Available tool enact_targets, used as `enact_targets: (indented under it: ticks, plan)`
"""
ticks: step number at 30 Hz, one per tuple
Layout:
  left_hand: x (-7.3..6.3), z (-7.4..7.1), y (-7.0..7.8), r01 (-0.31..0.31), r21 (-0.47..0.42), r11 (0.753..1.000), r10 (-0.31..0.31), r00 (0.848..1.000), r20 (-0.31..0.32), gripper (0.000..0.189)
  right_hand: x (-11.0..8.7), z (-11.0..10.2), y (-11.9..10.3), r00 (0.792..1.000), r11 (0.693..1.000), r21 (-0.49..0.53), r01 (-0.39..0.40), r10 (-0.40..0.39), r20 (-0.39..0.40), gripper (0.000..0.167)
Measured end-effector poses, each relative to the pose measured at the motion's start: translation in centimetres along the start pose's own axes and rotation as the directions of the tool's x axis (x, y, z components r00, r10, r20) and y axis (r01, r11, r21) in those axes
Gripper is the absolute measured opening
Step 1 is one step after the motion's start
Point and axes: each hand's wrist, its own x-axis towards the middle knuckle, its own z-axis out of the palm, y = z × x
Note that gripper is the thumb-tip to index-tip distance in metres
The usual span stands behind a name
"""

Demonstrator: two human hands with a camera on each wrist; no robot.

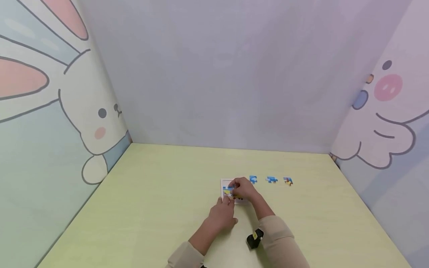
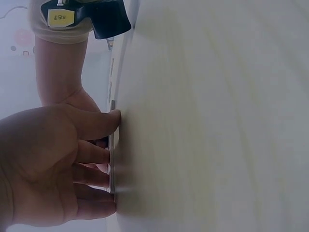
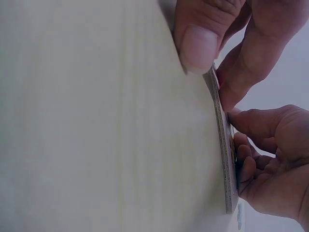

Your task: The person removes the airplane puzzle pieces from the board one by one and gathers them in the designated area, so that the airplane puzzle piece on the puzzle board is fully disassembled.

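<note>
A small jigsaw puzzle board [image 1: 222, 183] with a pale frame lies on the table, part of its blue and yellow picture filled in. Fingers of my left hand [image 1: 222, 216] rest along its near left edge, nearly straight; the left wrist view has this hand [image 2: 48, 166] side-on at the board's rim. Over the board's right half, my right hand [image 1: 245, 189] pinches a puzzle piece that its fingers mostly hide. Its fingers [image 3: 247, 166] look curled close over the board's face in the right wrist view, with the left thumb [image 3: 199, 48] nearer the camera.
Three loose puzzle pieces lie in a row right of the board: a blue one [image 1: 253, 179], another blue one [image 1: 271, 179] and a multicoloured one [image 1: 288, 181]. A black wrist camera [image 1: 254, 239] sits at the right sleeve. Cartoon-printed walls [image 1: 214, 74] enclose the table.
</note>
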Motion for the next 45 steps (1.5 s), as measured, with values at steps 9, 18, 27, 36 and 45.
enact_targets:
  ticks: [9, 18, 27, 36, 45]
  plan:
    - [0.12, -0.15, 0.01, 0.006, 0.006, 1.0, -0.006, 1.0, -0.012, 0.066, 0.11, 0.08, -0.17, 1.0, 1.0, -0.003, 0.014, -0.014, 0.003, 0.017]
    - [0.01, 0.11, 0.09, 0.007, -0.016, 1.0, -0.007, 1.0, 0.001, 0.067, -0.17, 0.08, -0.02, 1.0, 1.0, -0.016, 0.008, -0.008, 0.01, 0.017]
    - [0.0, 0.12, 0.06, 0.003, 0.01, 1.0, -0.003, 1.0, -0.008, 0.068, -0.27, 0.22, -0.05, 1.0, 1.0, 0.027, -0.004, 0.004, 0.011, 0.018]
    - [-0.02, -0.12, -0.02, 0.003, -0.005, 1.0, -0.003, 1.0, -0.004, 0.067, -0.02, 0.15, -0.07, 1.0, 1.0, 0.019, 0.004, -0.005, 0.005, 0.019]
    - [0.02, 0.01, -0.04, 0.002, -0.014, 1.0, -0.002, 1.0, 0.004, 0.067, -0.05, 0.09, 0.11, 1.0, 0.999, 0.032, 0.008, -0.008, 0.004, 0.018]
